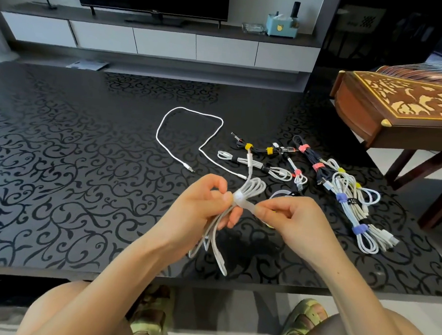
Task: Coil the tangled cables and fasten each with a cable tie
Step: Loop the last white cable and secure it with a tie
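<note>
A coiled white cable (252, 187) is held above the black patterned table (70, 155). My left hand (203, 205) grips the bundle at its middle, and loops hang below it toward the table edge. A white cable tie (243, 202) wraps the bundle's waist. My right hand (287, 217) pinches the free end of that tie and holds it out to the right. One loose white cable (188, 127) lies uncoiled on the table beyond my hands.
Several coiled cables (344, 193) with yellow, pink and purple ties lie on the table's right side. A carved wooden zither (404, 102) stands on legs at the right. A TV cabinet (158, 40) runs along the back wall. My knees and sandals show below the table edge.
</note>
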`<state>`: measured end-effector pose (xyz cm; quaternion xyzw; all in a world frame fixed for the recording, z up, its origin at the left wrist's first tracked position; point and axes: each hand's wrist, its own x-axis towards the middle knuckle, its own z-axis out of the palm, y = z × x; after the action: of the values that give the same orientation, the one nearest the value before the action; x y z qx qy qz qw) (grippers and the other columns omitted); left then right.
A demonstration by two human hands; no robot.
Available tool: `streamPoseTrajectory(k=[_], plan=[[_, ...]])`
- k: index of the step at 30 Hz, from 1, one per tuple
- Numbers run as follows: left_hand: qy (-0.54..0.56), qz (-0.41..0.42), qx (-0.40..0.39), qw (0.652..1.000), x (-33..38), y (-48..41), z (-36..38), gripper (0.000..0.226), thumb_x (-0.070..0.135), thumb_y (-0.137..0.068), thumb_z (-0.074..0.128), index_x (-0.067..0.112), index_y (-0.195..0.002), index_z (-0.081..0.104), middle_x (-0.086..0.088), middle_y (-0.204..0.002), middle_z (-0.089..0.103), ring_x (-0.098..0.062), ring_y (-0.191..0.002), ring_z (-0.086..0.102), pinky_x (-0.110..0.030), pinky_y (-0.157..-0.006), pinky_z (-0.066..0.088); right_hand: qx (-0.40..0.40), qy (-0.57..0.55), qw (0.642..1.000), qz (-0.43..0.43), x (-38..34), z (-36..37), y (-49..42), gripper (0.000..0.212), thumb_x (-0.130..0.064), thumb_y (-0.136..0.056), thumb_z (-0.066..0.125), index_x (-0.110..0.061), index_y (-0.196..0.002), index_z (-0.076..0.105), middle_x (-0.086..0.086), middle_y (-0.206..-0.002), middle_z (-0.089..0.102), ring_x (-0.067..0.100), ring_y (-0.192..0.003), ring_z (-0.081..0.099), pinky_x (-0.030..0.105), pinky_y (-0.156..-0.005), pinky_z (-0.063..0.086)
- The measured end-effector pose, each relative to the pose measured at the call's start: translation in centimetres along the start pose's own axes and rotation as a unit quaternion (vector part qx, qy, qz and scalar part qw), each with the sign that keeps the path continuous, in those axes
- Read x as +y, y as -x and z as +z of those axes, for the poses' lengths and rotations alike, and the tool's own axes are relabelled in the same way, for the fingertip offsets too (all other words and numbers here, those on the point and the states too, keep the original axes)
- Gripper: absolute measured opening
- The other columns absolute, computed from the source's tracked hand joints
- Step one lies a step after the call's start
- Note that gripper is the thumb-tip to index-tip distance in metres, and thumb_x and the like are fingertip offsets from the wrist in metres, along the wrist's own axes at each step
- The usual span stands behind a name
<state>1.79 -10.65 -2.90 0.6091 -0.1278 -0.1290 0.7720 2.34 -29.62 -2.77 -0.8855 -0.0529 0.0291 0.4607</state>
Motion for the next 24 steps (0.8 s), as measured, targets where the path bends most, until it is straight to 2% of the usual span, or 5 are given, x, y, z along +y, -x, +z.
streamPoseTrajectory(k=[5,10,15,20,24], plan=[[-0.083,0.031,-0.097,0.991,-0.3,1.0,0.9,0.012,0.012,-0.091,0.043,0.01,-0.087,0.032,-0.007,-0.064,0.055,-0.011,-0.058,0.045,-0.016,-0.058,0.036,-0.12,-0.209,0.968,0.068,-0.7,-0.9,-0.2,0.018,0.001,-0.084,0.06,-0.008,-0.075,0.072,0.001,-0.06,0.066,0.011,-0.053,0.053,0.016,-0.049,0.04],[-0.258,0.041,-0.13,0.956,-1.3,1.9,1.5,0.018,0.03,-0.089,0.047,0.029,-0.079,0.032,0.008,-0.063,0.059,-0.025,-0.061,0.041,-0.033,-0.061,0.032,-0.19,-0.301,0.926,0.124,-0.8,-1.4,-0.9,0.008,-0.012,-0.079,0.062,-0.007,-0.077,0.068,0.009,-0.07,0.071,0.012,-0.057,0.062,0.018,-0.056,0.051],[-0.399,0.05,-0.103,0.91,-2.3,2.3,2.2,0.02,0.024,-0.087,0.042,0.026,-0.074,0.027,0.012,-0.059,0.055,-0.013,-0.061,0.047,-0.036,-0.067,0.042,-0.171,-0.2,0.962,0.066,-1.1,-0.9,-1.0,0.028,0.003,-0.079,0.068,-0.007,-0.103,0.058,0.002,-0.056,0.067,0.009,-0.05,0.059,0.02,-0.056,0.048],[-0.429,-0.047,-0.057,0.9,-4.0,1.6,2.5,0.01,0.015,-0.091,0.05,0.015,-0.086,0.042,0.007,-0.066,0.057,-0.021,-0.07,0.054,-0.046,-0.079,0.047,-0.121,-0.01,0.992,-0.031,-2.6,-0.3,-0.3,0.013,-0.008,-0.077,0.075,-0.014,-0.071,0.065,-0.003,-0.057,0.069,0.005,-0.056,0.065,0.019,-0.06,0.049],[-0.395,-0.124,-0.022,0.91,-4.5,1.1,2.3,0.008,0.012,-0.087,0.051,0.006,-0.093,0.051,-0.001,-0.067,0.062,-0.019,-0.064,0.056,-0.044,-0.071,0.052,-0.04,0.248,0.951,-0.178,-2.7,1.1,1.6,0.014,-0.034,-0.072,0.073,-0.031,-0.061,0.066,-0.009,-0.065,0.063,0.014,-0.072,0.055,0.029,-0.076,0.036]])
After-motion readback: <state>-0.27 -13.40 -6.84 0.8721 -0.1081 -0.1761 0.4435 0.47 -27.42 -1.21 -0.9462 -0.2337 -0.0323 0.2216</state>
